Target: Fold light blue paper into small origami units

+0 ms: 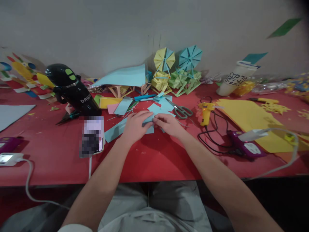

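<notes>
Plain grey wall (108,32); red-topped table (159,164) against it.

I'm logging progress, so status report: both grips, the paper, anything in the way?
Left grip, right grip on blue paper. Paper partly hidden. Scraps crowd around; scissors just beyond right grip.

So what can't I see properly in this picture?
- Head view: part of the blue paper, hidden by the left hand and right hand.
- Head view: the phone's screen, blurred into blocks.
- Head view: the rest of the purple box, cut off by the left edge.
</notes>
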A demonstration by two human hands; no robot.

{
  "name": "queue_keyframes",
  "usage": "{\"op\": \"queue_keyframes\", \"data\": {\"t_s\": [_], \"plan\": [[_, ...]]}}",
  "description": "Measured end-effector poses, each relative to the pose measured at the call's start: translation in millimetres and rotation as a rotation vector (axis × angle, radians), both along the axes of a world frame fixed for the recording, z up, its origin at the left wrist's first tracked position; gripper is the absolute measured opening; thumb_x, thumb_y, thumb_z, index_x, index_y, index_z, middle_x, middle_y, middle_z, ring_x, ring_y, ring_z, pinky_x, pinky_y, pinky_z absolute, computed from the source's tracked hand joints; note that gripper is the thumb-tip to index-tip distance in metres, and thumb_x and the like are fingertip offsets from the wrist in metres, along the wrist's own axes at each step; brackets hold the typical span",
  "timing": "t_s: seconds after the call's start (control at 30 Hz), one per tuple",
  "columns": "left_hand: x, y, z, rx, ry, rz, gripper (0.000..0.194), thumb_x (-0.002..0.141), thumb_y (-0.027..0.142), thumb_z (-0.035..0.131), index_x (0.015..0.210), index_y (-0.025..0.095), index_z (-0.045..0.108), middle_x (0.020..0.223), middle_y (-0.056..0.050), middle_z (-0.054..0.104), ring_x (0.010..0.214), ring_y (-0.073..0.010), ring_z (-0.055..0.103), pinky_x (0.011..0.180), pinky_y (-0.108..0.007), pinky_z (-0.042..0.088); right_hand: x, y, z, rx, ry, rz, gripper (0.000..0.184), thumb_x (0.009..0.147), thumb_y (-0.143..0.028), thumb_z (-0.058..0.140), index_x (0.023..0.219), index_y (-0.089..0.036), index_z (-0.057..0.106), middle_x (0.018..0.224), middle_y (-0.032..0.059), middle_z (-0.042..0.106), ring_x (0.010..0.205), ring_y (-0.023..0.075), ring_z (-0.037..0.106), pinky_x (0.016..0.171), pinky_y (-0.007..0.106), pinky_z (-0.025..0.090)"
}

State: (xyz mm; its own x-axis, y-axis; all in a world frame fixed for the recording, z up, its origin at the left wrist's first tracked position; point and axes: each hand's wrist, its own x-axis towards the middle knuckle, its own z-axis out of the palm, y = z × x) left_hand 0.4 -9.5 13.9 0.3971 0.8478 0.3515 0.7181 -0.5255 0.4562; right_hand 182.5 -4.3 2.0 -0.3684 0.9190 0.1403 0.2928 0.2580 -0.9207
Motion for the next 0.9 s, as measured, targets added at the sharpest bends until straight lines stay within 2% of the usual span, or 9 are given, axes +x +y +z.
{"op": "queue_keyframes", "data": {"t_s": [0.17, 0.33, 0.47, 0.67, 0.8, 0.9], "plan": [[-1, 2, -5.4, -0.059, 0.007, -0.012, 0.049, 0.088, 0.039, 0.061, 0.135, 0.024, 0.054, 0.143, -0.007, 0.055, 0.132, -0.0249, 0.05, 0.113, -0.045, 0.036, 2, 2, -1.5, 0.066, -0.043, -0.074, 0.034, 0.084, -0.048, 0.052, 0.068, -0.019, 0.057, 0.061, -0.0005, 0.055, 0.057, 0.0114, 0.044, 0.059, 0.027, 0.038], [-4, 3, -6.2, -0.165, -0.11, 0.068, 0.074, 0.082, 0.049, 0.066, 0.145, 0.021, 0.041, 0.15, -0.013, 0.045, 0.136, -0.0278, 0.046, 0.111, -0.043, 0.039, 10, 8, -4.0, 0.005, 0.017, -0.217, 0.039, 0.079, -0.058, 0.057, 0.072, -0.02, 0.057, 0.061, -0.0005, 0.054, 0.056, 0.0123, 0.046, 0.056, 0.027, 0.038], [-4, 1, -2.2, -0.217, -0.072, 0.032, 0.093, 0.071, 0.052, 0.075, 0.15, 0.025, 0.032, 0.155, -0.012, 0.037, 0.138, -0.0313, 0.042, 0.111, -0.046, 0.038, 18, 14, -6.1, -0.025, 0.085, -0.328, 0.045, 0.075, -0.065, 0.059, 0.071, -0.021, 0.055, 0.058, -0.0007, 0.053, 0.054, 0.0122, 0.047, 0.054, 0.028, 0.038], [-2, 0, -0.8, -0.194, 0.025, 0.014, 0.072, 0.079, 0.042, 0.068, 0.144, 0.023, 0.042, 0.148, -0.01, 0.049, 0.134, -0.0302, 0.047, 0.111, -0.046, 0.037, 21, 15, -6.0, -0.011, 0.097, -0.348, 0.046, 0.075, -0.065, 0.062, 0.069, -0.021, 0.053, 0.055, -0.0026, 0.049, 0.05, 0.0111, 0.046, 0.052, 0.027, 0.038], [-4, 1, -0.9, -0.259, 0.061, 0.059, 0.072, 0.08, 0.048, 0.066, 0.143, 0.022, 0.044, 0.135, -0.011, 0.061, 0.12, -0.0302, 0.059, 0.102, -0.042, 0.043, 22, 16, -5.1, 0.004, 0.108, -0.373, 0.045, 0.075, -0.064, 0.062, 0.069, -0.02, 0.054, 0.055, -0.0027, 0.049, 0.05, 0.0112, 0.046, 0.051, 0.027, 0.038], [-5, 1, -0.5, -0.233, 0.122, 0.087, 0.054, 0.084, 0.055, 0.059, 0.127, 0.022, 0.059, 0.117, -0.01, 0.071, 0.105, -0.0313, 0.066, 0.092, -0.042, 0.046, 25, 17, -4.4, 0.01, 0.126, -0.397, 0.047, 0.075, -0.066, 0.062, 0.069, -0.021, 0.053, 0.056, -0.0027, 0.048, 0.05, 0.0108, 0.045, 0.051, 0.027, 0.038]]}}
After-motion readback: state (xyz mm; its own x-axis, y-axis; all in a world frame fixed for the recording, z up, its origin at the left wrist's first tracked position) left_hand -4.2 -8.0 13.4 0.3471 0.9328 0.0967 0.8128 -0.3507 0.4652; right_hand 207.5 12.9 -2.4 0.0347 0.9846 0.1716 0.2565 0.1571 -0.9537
